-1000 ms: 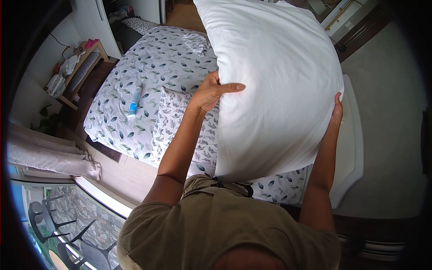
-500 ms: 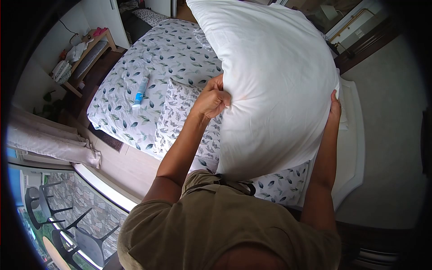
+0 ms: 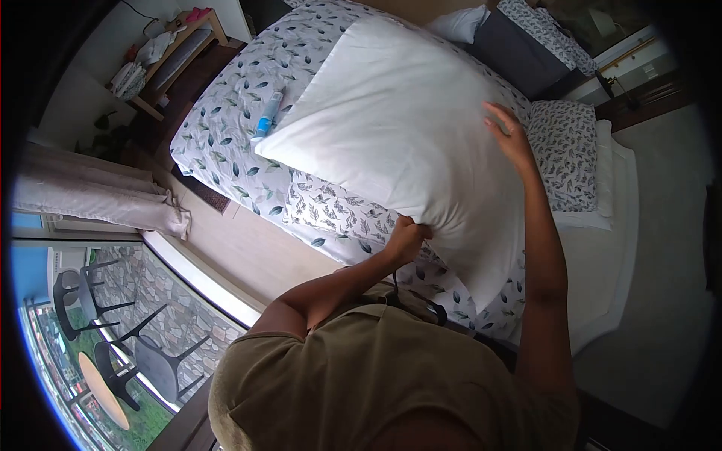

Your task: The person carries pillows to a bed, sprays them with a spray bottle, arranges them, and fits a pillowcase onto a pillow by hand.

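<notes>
A large white pillow slants across the bed in front of me, its left corner lying beside a blue and white bottle. At the pillow's near edge, my left hand is closed on the bunched fabric. My right hand is over the pillow's right side with its fingers apart; whether they touch the cloth I cannot tell. Partly under the pillow lies a leaf-patterned pillow. The leaf-print bedding spreads out beneath them.
Another patterned pillow rests at the right by the white bed frame. A wooden bench with cloths stands at the far left. Left of me are a curtain and a window, with dark chairs outside.
The white pillow has come down from upright to lie slanted over the bed. My left hand moved nearer my body, still gripping it; my right hand let go of its edge.
</notes>
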`<state>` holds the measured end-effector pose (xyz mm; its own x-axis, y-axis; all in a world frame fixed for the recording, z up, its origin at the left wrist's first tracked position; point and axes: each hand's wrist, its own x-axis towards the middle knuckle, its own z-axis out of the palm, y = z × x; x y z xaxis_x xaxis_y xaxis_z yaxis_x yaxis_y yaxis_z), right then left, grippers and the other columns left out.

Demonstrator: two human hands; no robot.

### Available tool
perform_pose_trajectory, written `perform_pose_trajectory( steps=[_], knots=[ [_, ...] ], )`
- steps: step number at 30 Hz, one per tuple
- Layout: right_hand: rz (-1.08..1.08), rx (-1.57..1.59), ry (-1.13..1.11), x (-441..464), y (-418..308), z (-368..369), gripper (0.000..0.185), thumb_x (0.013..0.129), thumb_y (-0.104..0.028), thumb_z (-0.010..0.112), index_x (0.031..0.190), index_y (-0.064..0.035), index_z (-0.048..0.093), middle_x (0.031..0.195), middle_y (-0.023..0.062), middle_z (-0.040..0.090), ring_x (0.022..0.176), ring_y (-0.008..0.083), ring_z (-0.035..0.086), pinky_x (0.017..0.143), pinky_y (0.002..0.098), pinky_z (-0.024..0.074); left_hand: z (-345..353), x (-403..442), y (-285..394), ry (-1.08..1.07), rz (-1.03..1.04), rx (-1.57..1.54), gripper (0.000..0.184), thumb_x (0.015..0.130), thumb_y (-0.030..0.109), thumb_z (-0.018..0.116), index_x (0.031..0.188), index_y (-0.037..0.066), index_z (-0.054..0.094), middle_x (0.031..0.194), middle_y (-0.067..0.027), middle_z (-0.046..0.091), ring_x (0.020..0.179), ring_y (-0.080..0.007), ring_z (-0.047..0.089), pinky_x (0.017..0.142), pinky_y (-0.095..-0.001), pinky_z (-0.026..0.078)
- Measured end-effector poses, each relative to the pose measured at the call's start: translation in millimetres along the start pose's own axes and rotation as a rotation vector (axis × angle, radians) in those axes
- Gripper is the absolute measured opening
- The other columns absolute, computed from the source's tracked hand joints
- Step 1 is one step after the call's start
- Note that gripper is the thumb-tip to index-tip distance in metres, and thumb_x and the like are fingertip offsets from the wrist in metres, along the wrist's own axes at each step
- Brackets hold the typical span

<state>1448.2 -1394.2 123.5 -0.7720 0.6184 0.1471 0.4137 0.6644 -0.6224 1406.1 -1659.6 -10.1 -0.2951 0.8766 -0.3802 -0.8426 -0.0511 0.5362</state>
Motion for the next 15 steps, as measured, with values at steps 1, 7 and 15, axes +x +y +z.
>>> perform_pose_trajectory(
  steps=[1,7,15],
  knots=[
    [-0.025,-0.123,-0.109,-22.8,-1.6,43.0,0.043,0.085,-0.035,0.059,0.124,-0.0193,0.052,0.131,0.0134,0.043,0.126,0.0276,0.036,0.1,0.0349,0.0335,-39.2,17.3,-31.7,-0.074,-0.28,0.394,0.014,0.069,-0.005,0.056,0.082,-0.001,0.058,0.079,-0.0073,0.057,0.075,-0.0189,0.055,0.062,-0.0314,0.043],
    [-0.043,-0.418,-0.456,-172.9,17.4,192.1,0.072,0.072,-0.045,0.066,0.136,-0.0307,0.034,0.146,0.0112,0.021,0.134,0.0356,0.016,0.099,0.0673,0.01,-104.8,9.2,-15.1,0.039,-0.323,0.405,0.025,0.083,0.014,0.056,0.105,0.002,0.051,0.095,-0.0058,0.055,0.086,-0.0152,0.057,0.076,-0.0322,0.049],
    [0.253,-0.674,-0.122,-271.6,64.9,165.3,0.068,0.076,-0.061,0.049,0.135,-0.0321,0.036,0.147,0.0056,0.02,0.134,0.0362,0.017,0.099,0.0662,0.0114,-233.0,0.3,39.4,0.758,0.169,0.641,0.019,0.077,0.007,0.057,0.092,-0.004,0.056,0.075,-0.0095,0.058,0.062,-0.0153,0.056,0.057,-0.0279,0.048]
  ],
)
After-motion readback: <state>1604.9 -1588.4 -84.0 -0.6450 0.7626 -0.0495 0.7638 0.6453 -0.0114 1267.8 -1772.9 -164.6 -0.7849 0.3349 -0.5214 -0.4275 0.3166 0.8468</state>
